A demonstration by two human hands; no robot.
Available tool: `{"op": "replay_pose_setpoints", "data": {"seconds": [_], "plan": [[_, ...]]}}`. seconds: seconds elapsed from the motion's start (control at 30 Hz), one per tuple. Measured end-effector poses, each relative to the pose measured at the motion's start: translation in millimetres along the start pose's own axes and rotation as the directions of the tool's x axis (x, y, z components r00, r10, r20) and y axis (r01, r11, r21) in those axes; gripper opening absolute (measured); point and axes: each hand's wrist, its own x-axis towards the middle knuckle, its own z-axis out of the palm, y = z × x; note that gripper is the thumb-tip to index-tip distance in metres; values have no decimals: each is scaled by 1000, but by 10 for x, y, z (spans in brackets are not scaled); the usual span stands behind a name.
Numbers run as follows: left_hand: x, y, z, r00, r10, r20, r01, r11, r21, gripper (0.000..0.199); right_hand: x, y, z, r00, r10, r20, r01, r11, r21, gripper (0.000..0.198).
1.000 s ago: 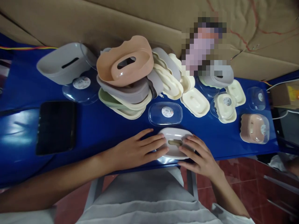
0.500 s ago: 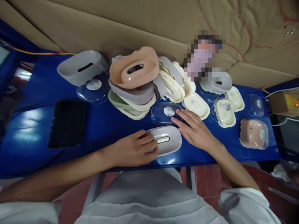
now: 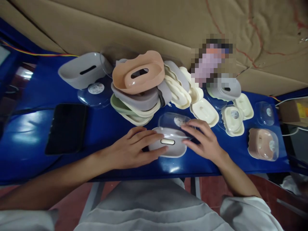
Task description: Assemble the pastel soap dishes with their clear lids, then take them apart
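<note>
A grey oval dish (image 3: 176,149) with a pale slot insert (image 3: 167,141) in its middle lies near the table's front edge. My left hand (image 3: 137,147) reaches over its left end, fingers stretched out and apart, touching it. Behind the dish a clear plastic lid (image 3: 166,119) with a round white sticker (image 3: 179,121) is tilted, its near edge over the dish's far rim. My right hand (image 3: 204,139) has its fingers on the lid's right end by the sticker, pinching it; the exact grip is partly hidden.
Behind stand stacked shells, topped by a peach one (image 3: 156,69). Cream trays (image 3: 204,112) lie right of them. A grey shell (image 3: 81,72), another clear lid (image 3: 91,99) and a black tablet-like device (image 3: 67,128) are left. A lidded pink box (image 3: 261,144) sits far right.
The clear lid has come up off the table, tilted toward the dish, with my right hand at it. My left hand's fingers have straightened out over the dish's left end.
</note>
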Motion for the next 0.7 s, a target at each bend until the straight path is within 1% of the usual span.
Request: {"op": "replay_pose_setpoints", "data": {"seconds": [0.03,0.07,0.17,0.23,0.33,0.43,0.53,0.63,0.7], "plan": [[1,2,-1,1000,-12,-22,13,1000,25,44,4,-46,10,999,-35,37,35,999,-1,59],[2,3,-1,1000,-21,-17,22,999,34,51,4,-90,25,994,-73,75,74,997,-8,58],[10,-6,18,994,-50,98,54,998,-30,64,-16,-195,92,978,-143,152,156,985,-80,58],[13,-18,42,984,-70,165,87,992,-95,72,-37,-243,141,971,-145,188,171,977,-128,65],[11,-37,77,977,-81,197,115,980,-165,81,-64,-294,209,963,-119,243,156,978,-137,76],[2,-50,99,976,-91,199,129,973,-190,83,-83,-332,264,965,-105,242,150,973,-174,72],[-3,-61,114,977,-77,198,111,980,-167,87,-97,-347,305,970,-133,205,175,964,-200,72],[-3,-71,128,977,-82,197,107,987,-120,89,-110,-325,350,973,-157,167,185,968,-172,70],[-3,-78,137,976,-97,192,120,987,-110,88,-113,-296,387,980,-123,157,145,979,-140,70]]}}
